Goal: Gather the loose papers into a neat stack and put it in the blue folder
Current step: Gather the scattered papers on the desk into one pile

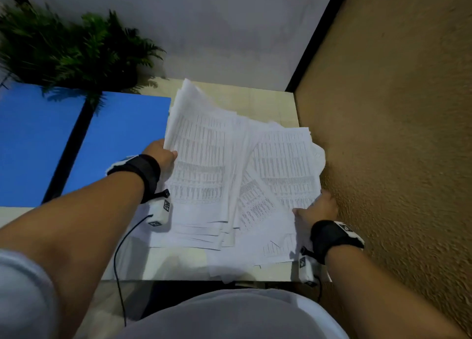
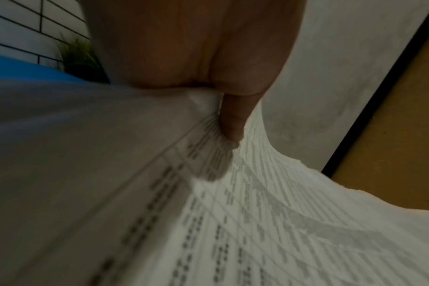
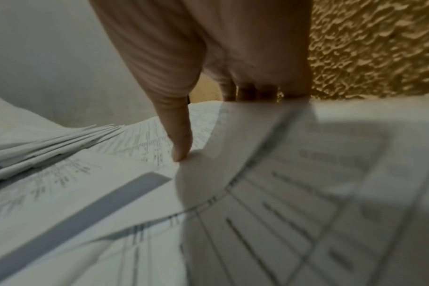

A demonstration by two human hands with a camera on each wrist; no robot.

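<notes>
A messy heap of printed white papers (image 1: 217,175) covers the right part of the pale table (image 1: 255,101). My left hand (image 1: 163,152) grips the heap's left edge, thumb on top and fingers hidden beneath; the left wrist view shows the thumb pressed on the sheets (image 2: 257,212). My right hand (image 1: 316,208) holds the heap's right edge the same way, its thumb lying on the papers (image 3: 110,174) in the right wrist view. The blue folder (image 1: 115,139) lies open and flat to the left, a dark spine down its middle.
A green potted plant (image 1: 76,50) stands at the back left, overhanging the folder. A rough tan wall (image 1: 396,134) runs close along the table's right side, next to my right hand. A white wall rises behind the table.
</notes>
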